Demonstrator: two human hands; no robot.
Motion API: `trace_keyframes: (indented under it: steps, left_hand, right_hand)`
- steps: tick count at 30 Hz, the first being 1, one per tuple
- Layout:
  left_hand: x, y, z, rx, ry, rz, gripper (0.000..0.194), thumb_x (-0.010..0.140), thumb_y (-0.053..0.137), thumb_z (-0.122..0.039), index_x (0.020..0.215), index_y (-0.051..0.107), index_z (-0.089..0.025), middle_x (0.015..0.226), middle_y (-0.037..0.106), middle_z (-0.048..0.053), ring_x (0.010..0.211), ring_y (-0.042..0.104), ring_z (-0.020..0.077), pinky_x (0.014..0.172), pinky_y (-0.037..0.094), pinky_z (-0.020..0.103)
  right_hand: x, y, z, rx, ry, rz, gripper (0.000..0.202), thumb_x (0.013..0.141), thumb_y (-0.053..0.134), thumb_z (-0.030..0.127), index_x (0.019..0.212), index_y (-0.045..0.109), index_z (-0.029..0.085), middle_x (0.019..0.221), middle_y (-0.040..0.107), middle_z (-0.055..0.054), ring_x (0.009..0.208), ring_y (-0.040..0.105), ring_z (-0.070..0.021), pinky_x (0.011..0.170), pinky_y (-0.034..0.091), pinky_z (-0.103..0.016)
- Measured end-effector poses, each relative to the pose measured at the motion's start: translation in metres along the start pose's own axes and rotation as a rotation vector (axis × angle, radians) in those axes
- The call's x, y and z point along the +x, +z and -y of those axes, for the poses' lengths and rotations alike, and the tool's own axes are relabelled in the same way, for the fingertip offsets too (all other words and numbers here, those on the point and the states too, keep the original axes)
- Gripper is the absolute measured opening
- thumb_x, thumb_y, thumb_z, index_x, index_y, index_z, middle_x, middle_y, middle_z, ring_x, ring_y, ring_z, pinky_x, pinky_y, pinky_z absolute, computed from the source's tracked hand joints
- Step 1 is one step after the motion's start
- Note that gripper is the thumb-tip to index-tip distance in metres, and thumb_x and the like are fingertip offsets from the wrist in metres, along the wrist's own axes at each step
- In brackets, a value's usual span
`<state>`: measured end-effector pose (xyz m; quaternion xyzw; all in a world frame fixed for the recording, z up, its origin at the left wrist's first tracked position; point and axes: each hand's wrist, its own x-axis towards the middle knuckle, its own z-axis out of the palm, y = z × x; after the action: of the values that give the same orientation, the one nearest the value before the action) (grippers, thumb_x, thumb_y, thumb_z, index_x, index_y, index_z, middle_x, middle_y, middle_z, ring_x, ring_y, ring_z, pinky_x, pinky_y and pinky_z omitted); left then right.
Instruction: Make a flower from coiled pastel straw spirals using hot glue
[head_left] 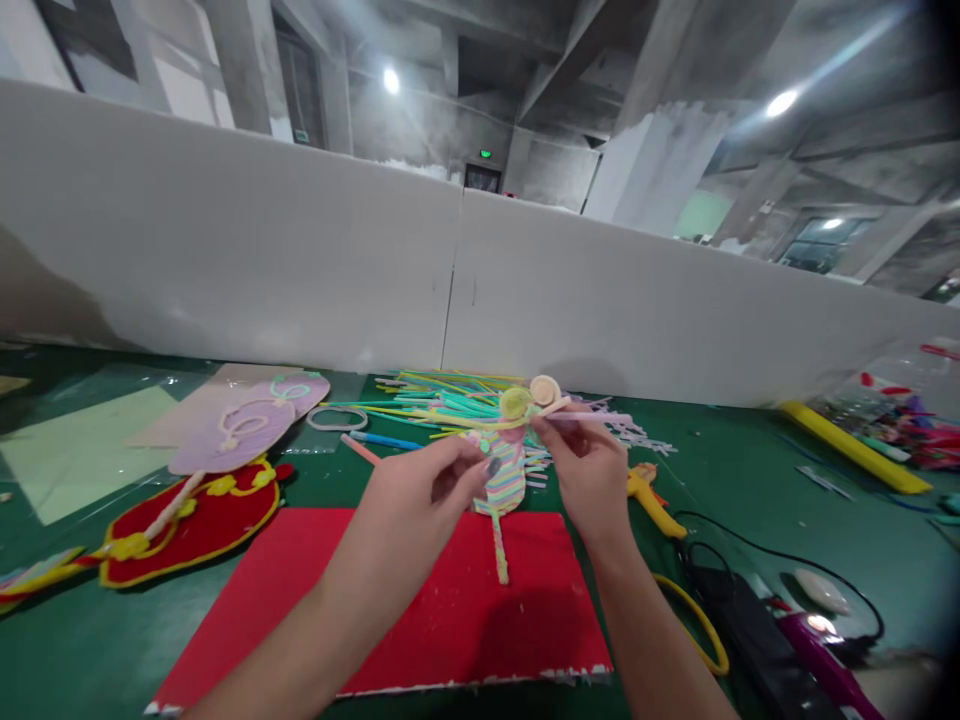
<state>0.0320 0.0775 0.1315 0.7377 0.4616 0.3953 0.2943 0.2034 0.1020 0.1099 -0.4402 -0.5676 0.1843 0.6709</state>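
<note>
Over the red board (315, 580), my left hand (420, 500) is pinched at the left side of a striped pastel fan-shaped pipe-cleaner piece (506, 485). Its fingertips overlap the piece, so what they grip is unclear. My right hand (589, 470) is closed at the piece's upper right, with a pale pipe cleaner (611, 418) running out from between its fingers. A yellow-green coiled disc (515, 403) and a peach coiled disc (545, 390) show above the fan shape. The striped handle (500, 550) points down toward me.
Loose pipe cleaners (435, 400) lie behind my hands. Left are a red fan shape with yellow edging (217, 530) and a purple shape (240, 435). To the right are a yellow-handled tool (656, 505), black cord (780, 545) and a purple device (821, 665). A white partition (337, 270) stands behind.
</note>
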Motion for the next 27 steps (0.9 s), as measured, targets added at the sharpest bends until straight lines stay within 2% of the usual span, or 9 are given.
trace_keyframes:
  steps: [2, 4, 6, 9, 17, 19, 22, 24, 27]
  left_hand:
    - [0.0, -0.002, -0.001, 0.121, 0.099, -0.215, 0.012, 0.082, 0.052, -0.026, 0.09, 0.059, -0.021, 0.084, 0.066, 0.0, 0.076, 0.061, 0.0153, 0.066, 0.048, 0.026]
    - [0.003, -0.001, 0.003, 0.193, 0.153, -0.322, 0.024, 0.08, 0.055, -0.028, 0.103, 0.056, -0.021, 0.102, 0.063, 0.004, 0.093, 0.058, 0.0189, 0.076, 0.047, 0.031]
    - [0.007, 0.0, 0.009, 0.181, 0.167, -0.295, 0.022, 0.082, 0.054, -0.029, 0.103, 0.056, -0.021, 0.102, 0.064, 0.004, 0.093, 0.058, 0.0188, 0.079, 0.046, 0.032]
    - [0.01, 0.001, 0.013, 0.117, 0.191, -0.22, 0.013, 0.083, 0.052, -0.026, 0.092, 0.06, -0.021, 0.088, 0.066, 0.001, 0.081, 0.06, 0.0157, 0.073, 0.047, 0.028]
    - [0.006, 0.001, 0.009, 0.024, 0.185, -0.295, 0.004, 0.077, 0.061, -0.021, 0.076, 0.064, -0.022, 0.073, 0.066, -0.003, 0.065, 0.058, 0.0119, 0.063, 0.046, 0.023]
    - [0.006, 0.002, 0.01, 0.015, 0.169, -0.316, 0.005, 0.075, 0.062, -0.018, 0.078, 0.065, -0.022, 0.072, 0.066, -0.004, 0.064, 0.058, 0.0112, 0.061, 0.046, 0.022]
    - [0.007, 0.003, 0.012, 0.002, 0.142, -0.36, 0.021, 0.074, 0.064, -0.019, 0.094, 0.063, -0.025, 0.075, 0.066, -0.004, 0.065, 0.059, 0.0108, 0.06, 0.047, 0.021]
    - [0.007, 0.003, 0.013, 0.02, 0.177, -0.368, 0.025, 0.076, 0.063, -0.02, 0.1, 0.062, -0.027, 0.079, 0.067, -0.004, 0.069, 0.06, 0.0118, 0.062, 0.047, 0.021]
    - [0.007, 0.002, 0.014, 0.071, 0.268, -0.347, 0.019, 0.08, 0.059, -0.024, 0.098, 0.063, -0.028, 0.091, 0.067, -0.002, 0.078, 0.06, 0.0131, 0.068, 0.047, 0.023]
  right_hand:
    - [-0.002, 0.002, 0.0, 0.029, 0.016, 0.066, 0.004, 0.072, 0.065, 0.022, 0.073, 0.065, 0.018, 0.083, 0.064, -0.002, 0.08, 0.06, -0.0151, 0.072, 0.048, -0.027]
    - [-0.006, 0.005, 0.003, 0.067, 0.039, 0.141, 0.002, 0.073, 0.064, 0.021, 0.073, 0.064, 0.019, 0.083, 0.064, -0.002, 0.079, 0.06, -0.0145, 0.071, 0.048, -0.027]
    - [-0.01, 0.009, 0.007, 0.1, 0.065, 0.219, 0.001, 0.074, 0.064, 0.02, 0.074, 0.064, 0.02, 0.085, 0.064, -0.002, 0.078, 0.06, -0.0143, 0.071, 0.048, -0.027]
    - [-0.014, 0.012, 0.011, 0.148, 0.091, 0.293, 0.002, 0.073, 0.064, 0.02, 0.075, 0.064, 0.021, 0.087, 0.064, -0.001, 0.08, 0.06, -0.0142, 0.074, 0.048, -0.027]
    - [-0.014, 0.015, 0.01, 0.277, 0.23, 0.22, 0.011, 0.07, 0.068, 0.026, 0.079, 0.062, 0.022, 0.077, 0.066, 0.002, 0.074, 0.06, -0.0113, 0.071, 0.048, -0.023]
    - [-0.014, 0.015, 0.011, 0.274, 0.259, 0.2, 0.012, 0.07, 0.068, 0.027, 0.077, 0.061, 0.02, 0.075, 0.066, 0.001, 0.071, 0.06, -0.0115, 0.069, 0.048, -0.023]
    - [-0.015, 0.016, 0.012, 0.27, 0.263, 0.214, 0.012, 0.07, 0.068, 0.028, 0.077, 0.062, 0.02, 0.074, 0.066, 0.001, 0.071, 0.061, -0.0122, 0.068, 0.048, -0.024]
    - [-0.016, 0.016, 0.012, 0.268, 0.248, 0.227, 0.011, 0.071, 0.067, 0.027, 0.078, 0.062, 0.02, 0.074, 0.066, 0.001, 0.072, 0.061, -0.0118, 0.068, 0.048, -0.023]
    - [-0.015, 0.014, 0.013, 0.248, 0.214, 0.227, 0.008, 0.072, 0.067, 0.025, 0.077, 0.062, 0.021, 0.074, 0.064, 0.003, 0.071, 0.06, -0.0107, 0.068, 0.048, -0.022]
